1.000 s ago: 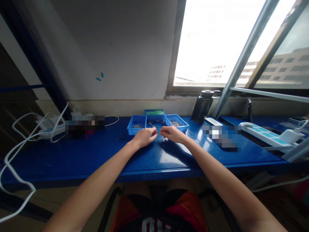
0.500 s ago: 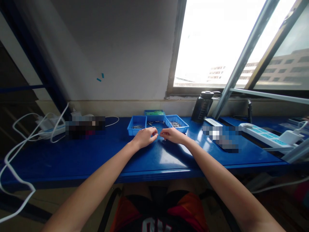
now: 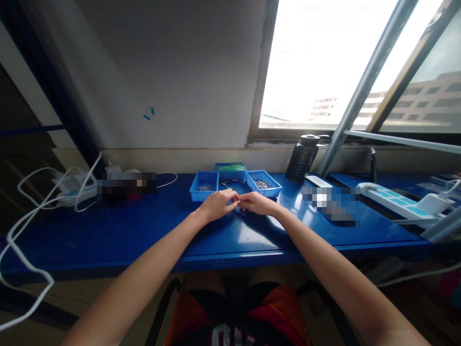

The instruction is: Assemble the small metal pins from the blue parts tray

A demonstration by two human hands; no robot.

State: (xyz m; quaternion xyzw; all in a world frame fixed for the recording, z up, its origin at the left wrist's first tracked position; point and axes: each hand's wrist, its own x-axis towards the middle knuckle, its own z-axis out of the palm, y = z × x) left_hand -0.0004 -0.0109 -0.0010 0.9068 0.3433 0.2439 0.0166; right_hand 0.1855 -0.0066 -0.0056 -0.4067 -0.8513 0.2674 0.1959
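Observation:
My left hand (image 3: 219, 204) and my right hand (image 3: 258, 203) meet fingertip to fingertip over the blue table (image 3: 216, 240). The fingers of each are pinched together; whatever they hold is too small to name. Just beyond the left hand is a blue bin (image 3: 204, 196) with thin metal pieces (image 3: 205, 188) in it. Another blue bin (image 3: 274, 189), past the right hand, has a heap of small metal pieces (image 3: 261, 184). Between these two lie more dark, thin pieces (image 3: 224, 183). A third bin at the back contains green strips (image 3: 231, 167).
A black water bottle (image 3: 303, 158) stands by the window at the right. Nearer me are a white box (image 3: 319, 181) and a blurred-out object (image 3: 334, 209). A power strip (image 3: 392, 202) lies far right. White cables (image 3: 21, 240) and plugs fill the left end.
My hands have closed the small gap between them, and their fingertips now touch or overlap. The bins have stayed in place.

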